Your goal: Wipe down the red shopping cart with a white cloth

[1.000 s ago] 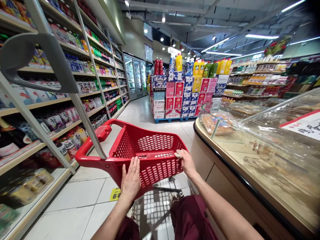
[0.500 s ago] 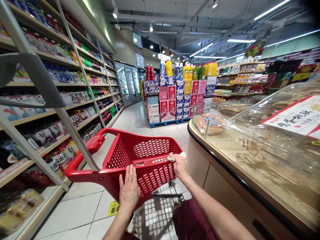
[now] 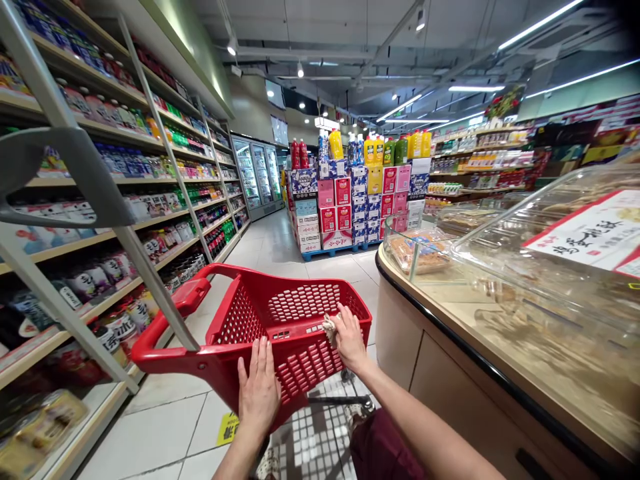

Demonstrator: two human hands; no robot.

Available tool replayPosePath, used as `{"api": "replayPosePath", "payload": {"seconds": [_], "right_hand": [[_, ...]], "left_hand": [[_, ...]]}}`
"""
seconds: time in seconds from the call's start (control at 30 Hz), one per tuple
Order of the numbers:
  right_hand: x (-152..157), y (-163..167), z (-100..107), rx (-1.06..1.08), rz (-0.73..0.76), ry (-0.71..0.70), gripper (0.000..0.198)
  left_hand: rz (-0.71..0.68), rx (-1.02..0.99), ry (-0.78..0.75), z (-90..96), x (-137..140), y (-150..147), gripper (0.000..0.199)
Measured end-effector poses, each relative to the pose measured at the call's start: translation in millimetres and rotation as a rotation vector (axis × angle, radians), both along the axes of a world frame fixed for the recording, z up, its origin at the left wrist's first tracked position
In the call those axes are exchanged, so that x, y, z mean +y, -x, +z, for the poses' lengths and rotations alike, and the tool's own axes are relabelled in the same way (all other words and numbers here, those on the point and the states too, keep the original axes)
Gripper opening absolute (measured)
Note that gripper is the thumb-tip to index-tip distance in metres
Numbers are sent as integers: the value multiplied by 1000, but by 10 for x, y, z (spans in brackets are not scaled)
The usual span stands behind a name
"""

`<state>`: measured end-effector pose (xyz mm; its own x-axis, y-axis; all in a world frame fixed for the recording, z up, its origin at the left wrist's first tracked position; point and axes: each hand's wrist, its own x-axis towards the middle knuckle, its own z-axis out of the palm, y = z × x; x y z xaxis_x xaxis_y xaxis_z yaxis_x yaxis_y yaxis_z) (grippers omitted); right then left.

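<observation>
A red plastic shopping cart (image 3: 300, 303) with perforated sides stands in front of me, its handle toward the left. My left hand (image 3: 259, 383) lies flat against the near side of its basket, fingers stretched out over the rim. On the same rim, farther right, my right hand (image 3: 350, 337) presses a crumpled pale cloth (image 3: 331, 328) against the basket. Most of the cloth is hidden under the palm and fingers. The basket's visible inside holds nothing.
Tall drink shelves (image 3: 165, 180) line the left, with a grey metal frame (image 3: 145, 280) close by. At right stands a bakery counter (image 3: 425, 320) with clear covers. Stacked drink cartons (image 3: 350, 207) rise on a blue pallet ahead. A yellow floor sticker (image 3: 227, 428) lies below the cart.
My right hand has slid left along the near rim with the cloth, away from the cart's right corner, and its fingers have straightened. My left hand stays in place.
</observation>
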<state>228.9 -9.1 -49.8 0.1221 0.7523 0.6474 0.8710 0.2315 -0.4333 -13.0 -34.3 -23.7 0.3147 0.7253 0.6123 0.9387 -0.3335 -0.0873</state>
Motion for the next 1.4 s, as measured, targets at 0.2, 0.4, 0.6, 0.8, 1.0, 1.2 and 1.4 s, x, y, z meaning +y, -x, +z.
{"api": "replayPosePath", "payload": {"seconds": [0.2,0.4,0.6,0.8,1.0,1.2,1.4], "right_hand": [[-14,-131,-164,-306,75,-46,58],[130,-658,-153,-53,-77,-20,36],[120,-132,-217,-152,67,-49,35],[71,-621,-272,-252,110,51,55],[10,-1167,-543,-29,49,135,52],[86,-1092,-400,245,-258,-143,52],[227,-840,-286,56,-2,53,39]], "left_hand": [[4,1,-21,-4,12,9,64],[6,49,3,5,5,37,62],[45,47,-14,9,-5,3,64],[-10,95,-4,13,-2,110,63],[-13,63,-28,-43,25,120,65],[-12,49,-30,-78,35,101,63],[19,19,-32,-86,1,17,64]]}}
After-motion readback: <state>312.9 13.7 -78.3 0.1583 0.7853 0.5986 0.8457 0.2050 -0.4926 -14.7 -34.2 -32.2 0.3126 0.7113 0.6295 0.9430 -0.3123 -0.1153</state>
